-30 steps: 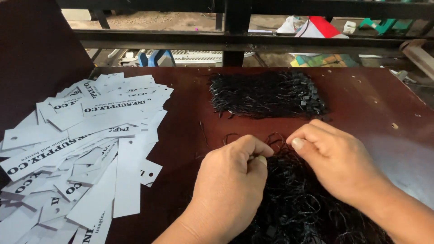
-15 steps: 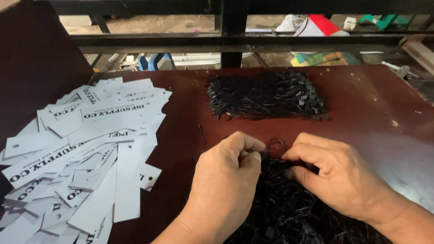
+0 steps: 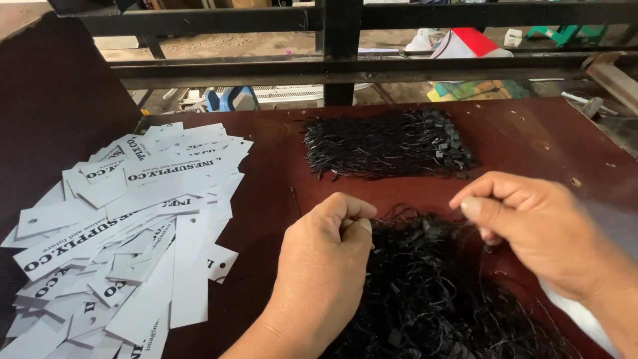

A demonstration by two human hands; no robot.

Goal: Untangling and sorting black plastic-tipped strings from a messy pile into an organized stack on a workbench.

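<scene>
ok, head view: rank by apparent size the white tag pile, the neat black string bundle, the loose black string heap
1. white tag pile, largest.
2. loose black string heap, though it is nearer the camera and partly hidden by hands.
3. neat black string bundle, smallest.

Only 2 bare hands and their forearms show, both near the heap of black strings (image 3: 432,292). The left hand (image 3: 322,266) wears no glove, ring or watch, and its thumbnail is cut short. The right hand (image 3: 538,229) is equally bare, its nails short and plain. No sleeve reaches either wrist.
</scene>
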